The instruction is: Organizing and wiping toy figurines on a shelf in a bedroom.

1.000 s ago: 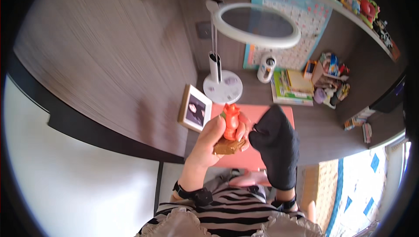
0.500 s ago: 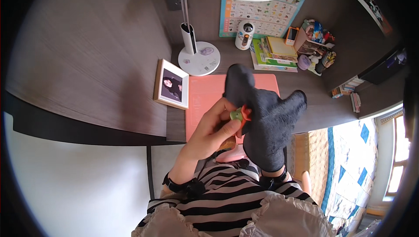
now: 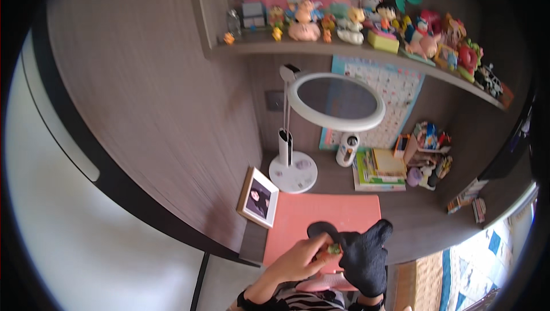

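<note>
Head view, close to my chest: my left hand (image 3: 298, 262) is bare, its fingers pressed together on a small green and orange toy (image 3: 333, 248), which sits at the near edge of the pink mat (image 3: 329, 213), right between my two hands. My right hand (image 3: 364, 259) wears a black glove with the fingers spread, thumb out to one side and a fingertip reaching up to the other; it meets the toy from the right, though I cannot tell whether it is pinching it. So little of the toy shows that I cannot tell which way it points or how its long axis runs. The mat lies flat on the brown desk (image 3: 412, 219). Just left of it a framed photo (image 3: 258, 197) leans, tilted back. Beyond the mat stands a lamp (image 3: 335, 102) with a round white base and an oval ring head. Beside it is a small white cylinder (image 3: 346, 149), then a flat stack of books (image 3: 379, 168) with small toys bunched to their right. Farthest off, the shelf (image 3: 366, 53) on the wall carries a crowded row of colourful figurines.
</note>
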The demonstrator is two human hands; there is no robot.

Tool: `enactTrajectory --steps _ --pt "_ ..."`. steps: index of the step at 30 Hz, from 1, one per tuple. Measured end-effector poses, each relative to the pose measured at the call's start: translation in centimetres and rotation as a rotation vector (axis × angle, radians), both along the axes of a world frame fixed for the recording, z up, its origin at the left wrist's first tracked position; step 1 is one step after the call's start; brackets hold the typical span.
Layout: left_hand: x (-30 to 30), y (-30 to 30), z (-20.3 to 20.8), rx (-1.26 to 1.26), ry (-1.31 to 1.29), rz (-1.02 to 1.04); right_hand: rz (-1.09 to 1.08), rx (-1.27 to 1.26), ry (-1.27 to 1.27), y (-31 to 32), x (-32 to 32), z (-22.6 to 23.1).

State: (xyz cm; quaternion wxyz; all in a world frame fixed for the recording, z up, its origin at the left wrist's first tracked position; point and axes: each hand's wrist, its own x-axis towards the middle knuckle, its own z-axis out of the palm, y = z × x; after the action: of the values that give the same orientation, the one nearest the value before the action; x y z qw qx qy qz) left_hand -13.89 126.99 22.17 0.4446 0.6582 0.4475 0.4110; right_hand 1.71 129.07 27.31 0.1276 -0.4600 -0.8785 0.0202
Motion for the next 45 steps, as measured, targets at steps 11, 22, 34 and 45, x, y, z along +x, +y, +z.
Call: enactTrajectory --steps 11,22,34,45 --pt "0.7 1.7 -4.9 -0.426 -0.524 -0.141 0.088 -0.044 0.055 -0.5 0.8 -1.3" --pt "0.8 1.4 -2.6 -0.071 0.148 0.022 0.234 -0.227 0.642 -0.8 2.9 -4.7" --pt "0.4 1.9 -6.5 -0.495 -0.258 -0.239 0.121 -0.425 0.232 0.3 -0.1 0.7" --pt "1.6 2.5 -5.9 -0.863 -0.62 -0.407 0.081 -0.292 0.267 1.1 2.2 -1.4"
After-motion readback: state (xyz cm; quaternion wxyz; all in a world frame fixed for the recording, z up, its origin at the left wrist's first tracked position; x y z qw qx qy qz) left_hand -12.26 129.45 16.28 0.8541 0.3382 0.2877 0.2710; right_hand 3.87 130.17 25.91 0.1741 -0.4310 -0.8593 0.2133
